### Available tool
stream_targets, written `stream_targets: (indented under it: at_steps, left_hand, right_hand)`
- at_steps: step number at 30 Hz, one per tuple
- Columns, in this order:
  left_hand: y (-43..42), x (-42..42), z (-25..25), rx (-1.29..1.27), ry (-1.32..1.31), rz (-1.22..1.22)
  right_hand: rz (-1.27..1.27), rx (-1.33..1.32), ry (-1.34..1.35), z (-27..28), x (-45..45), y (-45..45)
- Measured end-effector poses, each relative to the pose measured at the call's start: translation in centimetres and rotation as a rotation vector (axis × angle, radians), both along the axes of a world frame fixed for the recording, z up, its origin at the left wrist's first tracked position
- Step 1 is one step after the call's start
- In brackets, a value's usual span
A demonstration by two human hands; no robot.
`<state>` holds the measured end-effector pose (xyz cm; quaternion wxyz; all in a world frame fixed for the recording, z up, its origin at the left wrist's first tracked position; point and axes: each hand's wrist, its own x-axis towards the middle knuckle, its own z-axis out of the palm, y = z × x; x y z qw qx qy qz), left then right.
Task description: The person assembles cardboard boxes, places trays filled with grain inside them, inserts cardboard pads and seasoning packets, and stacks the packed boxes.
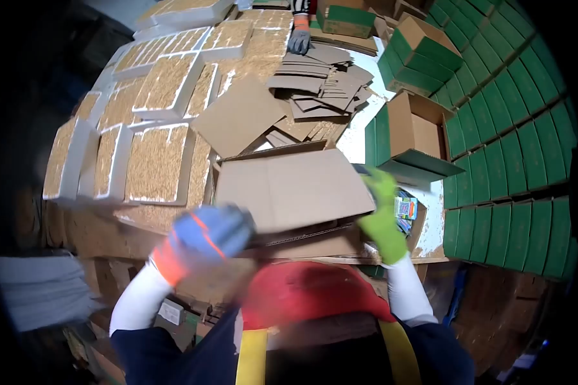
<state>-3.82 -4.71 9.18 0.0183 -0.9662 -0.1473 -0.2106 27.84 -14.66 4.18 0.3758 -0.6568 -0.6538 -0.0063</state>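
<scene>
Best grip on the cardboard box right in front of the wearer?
Probably the two opposite ends of the box: left hand from the left, right hand from the right. It looks wider than deep, and a dark gap shows under the top panel's near edge, so that edge may flex. The right hand is at the right end; the left is too blurred to judge contact.

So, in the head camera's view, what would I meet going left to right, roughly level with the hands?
White-sided blocks with tan tops → blue-gloved left hand → cardboard box → green-gloved right hand → small colourful packet → stacked green boxes.
</scene>
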Motion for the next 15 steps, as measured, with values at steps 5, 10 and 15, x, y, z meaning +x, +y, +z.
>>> stream_targets:
  at_steps: [5,10,15]
  left_hand:
    - [-2.0,1.8,-4.8,0.028,0.349,-0.190]
    - [1.2,2.5,-9.3,-0.576,0.577,-0.118]
    - [-0.1,-2.5,-3.2,-0.682,-0.250,0.139]
  right_hand:
    - [0.138,0.179,0.369,5.4,-1.6,0.4]
    - [0.420,-0.607,-0.720,-4.3,-5.4,5.9]
    - [0.467,-0.446,-0.234,1.4,-1.8,4.2]
